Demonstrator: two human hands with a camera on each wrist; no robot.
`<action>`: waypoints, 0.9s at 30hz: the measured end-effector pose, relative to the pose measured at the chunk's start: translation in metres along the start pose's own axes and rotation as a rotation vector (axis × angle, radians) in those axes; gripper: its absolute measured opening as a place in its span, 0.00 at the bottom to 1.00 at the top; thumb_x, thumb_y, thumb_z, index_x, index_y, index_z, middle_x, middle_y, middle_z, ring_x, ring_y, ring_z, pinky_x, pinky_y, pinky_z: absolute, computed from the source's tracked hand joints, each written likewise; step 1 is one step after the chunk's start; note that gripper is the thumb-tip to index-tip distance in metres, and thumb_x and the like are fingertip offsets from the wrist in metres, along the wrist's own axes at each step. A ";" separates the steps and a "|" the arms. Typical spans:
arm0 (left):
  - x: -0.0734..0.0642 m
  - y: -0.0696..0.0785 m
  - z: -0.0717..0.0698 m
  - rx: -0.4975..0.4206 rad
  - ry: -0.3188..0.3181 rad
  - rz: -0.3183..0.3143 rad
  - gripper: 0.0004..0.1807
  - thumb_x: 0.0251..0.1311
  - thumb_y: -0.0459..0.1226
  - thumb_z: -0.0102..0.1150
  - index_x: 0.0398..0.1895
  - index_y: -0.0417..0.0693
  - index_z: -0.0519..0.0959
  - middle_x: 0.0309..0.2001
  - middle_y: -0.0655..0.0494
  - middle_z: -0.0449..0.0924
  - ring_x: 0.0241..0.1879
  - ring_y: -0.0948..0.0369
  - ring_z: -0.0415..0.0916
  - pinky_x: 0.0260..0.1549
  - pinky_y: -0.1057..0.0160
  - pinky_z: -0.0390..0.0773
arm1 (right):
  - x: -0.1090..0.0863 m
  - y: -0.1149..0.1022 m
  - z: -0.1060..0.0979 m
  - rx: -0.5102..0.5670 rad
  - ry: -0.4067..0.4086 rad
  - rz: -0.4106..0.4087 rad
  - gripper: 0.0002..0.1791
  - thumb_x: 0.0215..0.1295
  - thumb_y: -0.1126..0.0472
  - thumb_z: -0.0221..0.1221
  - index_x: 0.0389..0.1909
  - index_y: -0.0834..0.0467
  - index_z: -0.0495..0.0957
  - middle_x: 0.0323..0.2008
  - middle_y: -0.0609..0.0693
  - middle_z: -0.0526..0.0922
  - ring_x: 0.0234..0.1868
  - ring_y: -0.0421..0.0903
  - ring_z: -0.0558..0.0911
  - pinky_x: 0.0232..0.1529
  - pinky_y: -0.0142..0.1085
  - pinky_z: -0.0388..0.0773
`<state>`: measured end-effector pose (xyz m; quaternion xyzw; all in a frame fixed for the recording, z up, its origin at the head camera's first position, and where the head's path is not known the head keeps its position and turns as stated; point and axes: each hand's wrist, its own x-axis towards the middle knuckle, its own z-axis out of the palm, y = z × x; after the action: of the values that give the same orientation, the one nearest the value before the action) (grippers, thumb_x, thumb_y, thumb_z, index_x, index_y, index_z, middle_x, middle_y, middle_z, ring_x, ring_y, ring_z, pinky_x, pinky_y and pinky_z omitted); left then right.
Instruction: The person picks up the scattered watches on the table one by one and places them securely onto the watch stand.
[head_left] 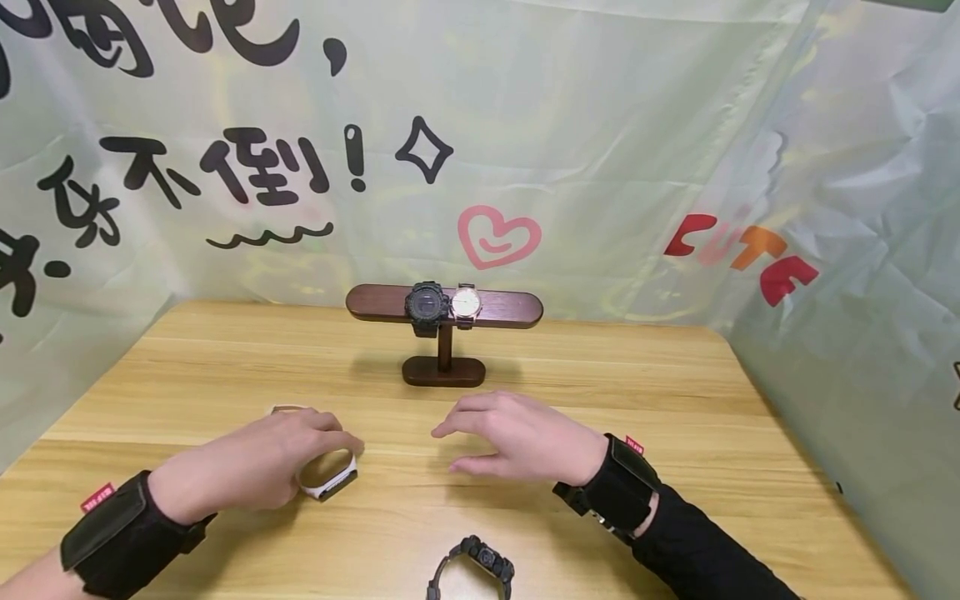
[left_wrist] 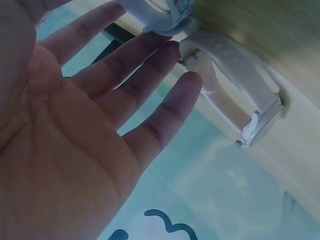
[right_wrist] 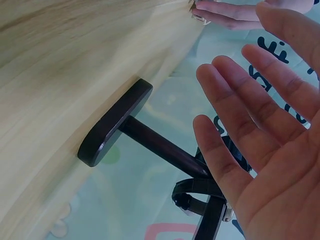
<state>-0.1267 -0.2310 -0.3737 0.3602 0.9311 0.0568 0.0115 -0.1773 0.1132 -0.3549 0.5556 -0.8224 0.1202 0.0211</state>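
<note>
Nearest on my head feed, a black rubber-strapped wristwatch (head_left: 491, 560) lies on the pale wood-grain tabletop (head_left: 645, 533), looped and cut by the lower edge of the view. Beyond it, I see the left hand (head_left: 255, 458) over a white-banded wristband with a dark, slim face (head_left: 339, 483); the wristband is under the index finger. My left wrist view shows the other fingers long and nearly straight, but the thumb tip is hidden, so I cannot tell whether it pinches. A pinkish-white strapped watch (left_wrist: 235, 75) stands on its side just beside those fingertips. The right hand (head_left: 517, 437) hovers with fingers loosely extended and apart, holding nothing. Farther back I have a dark brown wooden T-shaped stand (head_left: 445, 372), bearing a chunky black round-faced watch (head_left: 427, 304) next to a gold-toned watch with a pale dial (head_left: 465, 303). Behind hangs a pale green printed cloth (head_left: 600, 167).
</note>
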 end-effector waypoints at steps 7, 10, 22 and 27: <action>0.002 0.000 0.002 0.006 -0.006 -0.005 0.46 0.32 0.18 0.73 0.59 0.63 0.85 0.49 0.63 0.84 0.51 0.55 0.84 0.53 0.42 0.86 | -0.001 0.000 -0.001 0.009 -0.011 0.018 0.20 0.75 0.49 0.68 0.61 0.54 0.85 0.55 0.46 0.88 0.54 0.42 0.88 0.59 0.33 0.86; 0.002 0.000 0.002 0.011 -0.004 0.002 0.45 0.32 0.19 0.74 0.59 0.62 0.85 0.50 0.63 0.84 0.51 0.55 0.84 0.53 0.43 0.86 | -0.001 0.000 -0.001 0.012 -0.012 0.015 0.20 0.75 0.50 0.67 0.61 0.55 0.85 0.55 0.47 0.88 0.54 0.43 0.88 0.59 0.33 0.85; 0.006 0.001 0.002 0.013 0.028 0.022 0.37 0.38 0.26 0.79 0.55 0.64 0.85 0.45 0.65 0.83 0.43 0.62 0.83 0.39 0.47 0.85 | -0.001 0.001 -0.003 0.032 -0.014 0.017 0.20 0.75 0.51 0.68 0.61 0.56 0.85 0.55 0.49 0.88 0.51 0.44 0.88 0.54 0.32 0.85; 0.010 0.000 0.001 -0.016 0.033 0.031 0.38 0.39 0.25 0.78 0.58 0.60 0.84 0.47 0.63 0.83 0.44 0.64 0.83 0.40 0.54 0.86 | -0.001 0.002 -0.004 0.025 -0.009 0.021 0.20 0.75 0.50 0.68 0.61 0.56 0.85 0.55 0.49 0.89 0.53 0.45 0.89 0.58 0.34 0.86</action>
<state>-0.1338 -0.2243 -0.3741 0.3736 0.9249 0.0703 -0.0020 -0.1794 0.1158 -0.3516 0.5477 -0.8267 0.1281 0.0090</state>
